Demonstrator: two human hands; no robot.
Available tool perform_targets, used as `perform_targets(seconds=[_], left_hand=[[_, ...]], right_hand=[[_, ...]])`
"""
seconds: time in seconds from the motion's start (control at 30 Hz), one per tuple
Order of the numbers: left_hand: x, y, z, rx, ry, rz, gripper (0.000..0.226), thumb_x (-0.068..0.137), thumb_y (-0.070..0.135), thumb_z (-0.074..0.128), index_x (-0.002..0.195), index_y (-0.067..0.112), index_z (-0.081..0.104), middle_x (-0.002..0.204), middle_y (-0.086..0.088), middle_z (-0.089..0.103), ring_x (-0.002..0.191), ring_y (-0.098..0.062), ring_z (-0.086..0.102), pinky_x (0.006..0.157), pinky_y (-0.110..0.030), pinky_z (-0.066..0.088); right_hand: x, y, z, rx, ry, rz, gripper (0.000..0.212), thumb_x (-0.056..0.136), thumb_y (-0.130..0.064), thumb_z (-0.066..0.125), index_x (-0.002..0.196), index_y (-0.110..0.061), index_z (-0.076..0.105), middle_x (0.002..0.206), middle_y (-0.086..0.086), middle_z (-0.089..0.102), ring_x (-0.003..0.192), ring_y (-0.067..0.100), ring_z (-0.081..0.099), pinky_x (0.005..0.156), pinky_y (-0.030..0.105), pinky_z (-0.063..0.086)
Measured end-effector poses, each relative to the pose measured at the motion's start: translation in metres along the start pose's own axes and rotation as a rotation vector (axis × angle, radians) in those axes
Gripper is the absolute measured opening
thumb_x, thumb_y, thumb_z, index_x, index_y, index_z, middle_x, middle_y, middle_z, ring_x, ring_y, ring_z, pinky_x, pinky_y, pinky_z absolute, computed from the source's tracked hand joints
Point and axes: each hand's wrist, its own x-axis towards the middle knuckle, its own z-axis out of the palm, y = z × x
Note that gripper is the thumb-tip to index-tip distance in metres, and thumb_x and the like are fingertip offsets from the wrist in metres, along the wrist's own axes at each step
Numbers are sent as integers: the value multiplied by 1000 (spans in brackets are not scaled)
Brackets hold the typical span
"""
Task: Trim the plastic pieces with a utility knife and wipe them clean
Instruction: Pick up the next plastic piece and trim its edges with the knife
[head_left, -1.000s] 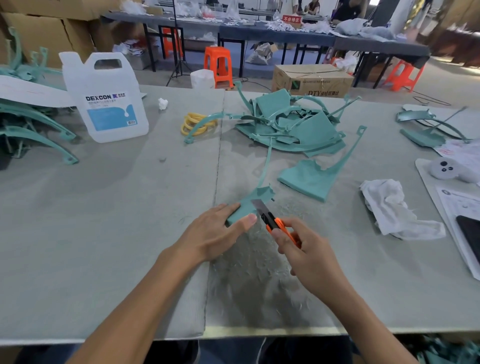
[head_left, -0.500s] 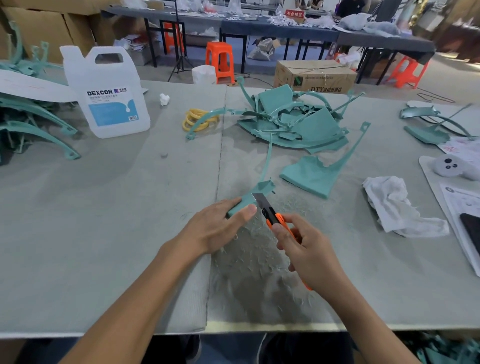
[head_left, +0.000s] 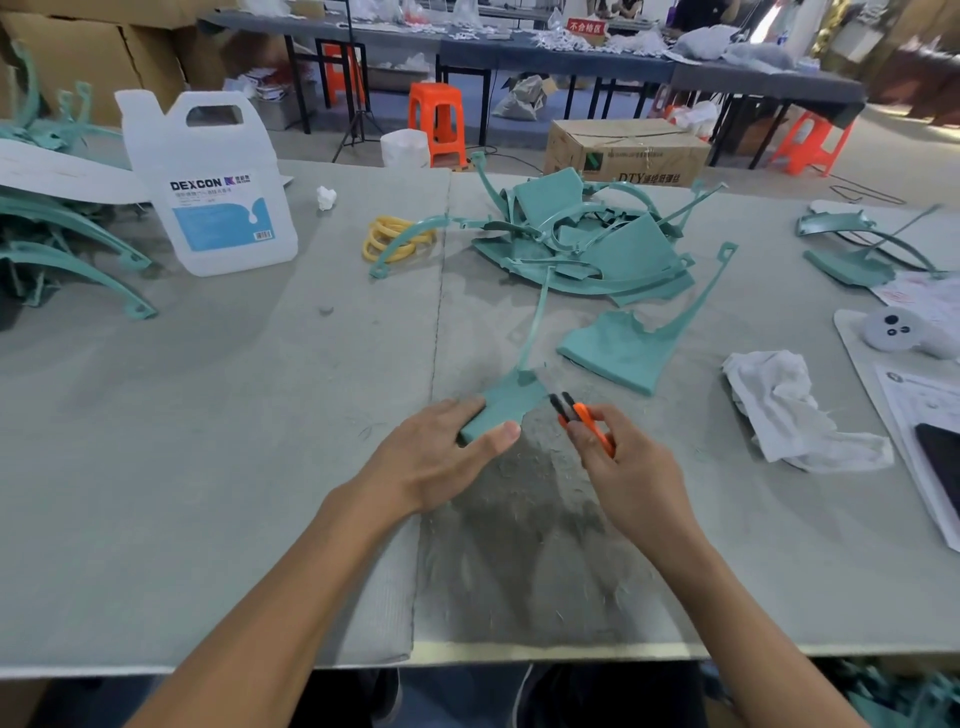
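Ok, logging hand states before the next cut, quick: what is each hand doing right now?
Left hand: holds the teal plastic piece between thumb and fingers.
Right hand: grips the orange utility knife.

The utility knife (head_left: 583, 417) handle is mostly covered by the right hand (head_left: 631, 478); its tip is blurred. The left hand (head_left: 441, 457) partly covers the near end of the plastic piece (head_left: 511, 402). At 3 o'clock, the frame edge cuts off a dark flat device (head_left: 943, 462).

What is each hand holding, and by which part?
Right hand grips the knife by its orange handle; left hand pinches the plastic piece at its near end.
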Motion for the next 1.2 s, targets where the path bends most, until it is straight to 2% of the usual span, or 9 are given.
perform_targets(seconds=[0.13, 0.23, 0.3, 0.43, 0.63, 0.77, 0.9, 1.1, 1.2], left_hand=[[-2, 2, -5, -73, 9, -5, 79, 73, 91, 19, 133, 49, 50, 111, 20, 62, 93, -2, 59, 76, -21, 41], [-1, 2, -8, -82, 16, -8, 87, 71, 92, 17, 137, 46, 50, 107, 20, 61, 84, 11, 53, 71, -16, 36], [0, 1, -8, -83, 8, -23, 96, 68, 94, 15, 145, 45, 44, 123, 18, 61, 89, 13, 53, 74, -17, 36], [2, 0, -7, -63, 14, -43, 103, 66, 96, 12, 150, 43, 39, 152, 12, 47, 132, -11, 48, 100, -33, 37], [2, -1, -7, -69, 21, -45, 102, 66, 94, 15, 151, 41, 38, 152, 12, 47, 128, -10, 48, 96, -30, 33], [1, 2, -2, -46, 20, -8, 100, 69, 92, 18, 150, 39, 39, 137, 11, 57, 105, -7, 59, 91, -32, 44], [0, -2, 0, -58, 77, 12, 92, 68, 93, 20, 140, 45, 49, 100, 28, 56, 80, 14, 51, 70, -15, 38], [6, -5, 1, 140, 287, 17, 72, 87, 81, 17, 115, 35, 64, 79, 8, 66, 79, -20, 64, 67, -34, 49], [3, -5, 5, 22, 410, 76, 59, 96, 69, 27, 92, 23, 63, 63, 8, 59, 61, -11, 55, 56, -29, 42]], right_hand=[[7, 10, -16, -117, 125, -2, 21, 104, -46, 47, 116, -32, 58, 67, -11, 58, 64, 7, 54, 57, 33, 37], [-5, 5, -18, -54, 89, -85, 14, 102, -50, 48, 111, -42, 55, 61, -11, 57, 56, 7, 54, 51, 28, 35], [-15, -6, -11, 56, -7, -114, 10, 100, -53, 50, 107, -47, 54, 70, -11, 62, 56, 10, 56, 49, 33, 43], [-23, -21, 4, 181, -117, -101, 8, 98, -55, 51, 106, -53, 54, 77, 1, 66, 63, 19, 61, 65, 49, 56], [-13, -15, 9, 200, -96, -56, 8, 98, -56, 52, 106, -55, 56, 74, 0, 66, 60, 21, 61, 58, 44, 55], [6, -1, -1, -48, 52, -54, 14, 102, -53, 48, 109, -43, 54, 61, -7, 56, 60, 11, 55, 54, 33, 38], [15, 1, -11, 65, 95, 50, 18, 102, -52, 47, 109, -39, 56, 75, -8, 64, 70, 16, 62, 66, 42, 53], [4, -30, -5, 374, -22, -34, 9, 103, -44, 51, 100, -49, 57, 78, -9, 67, 62, 5, 60, 52, 30, 56], [-6, -39, -6, 384, -18, -105, 11, 102, -43, 52, 101, -54, 56, 81, -12, 67, 60, 13, 60, 52, 38, 56]])
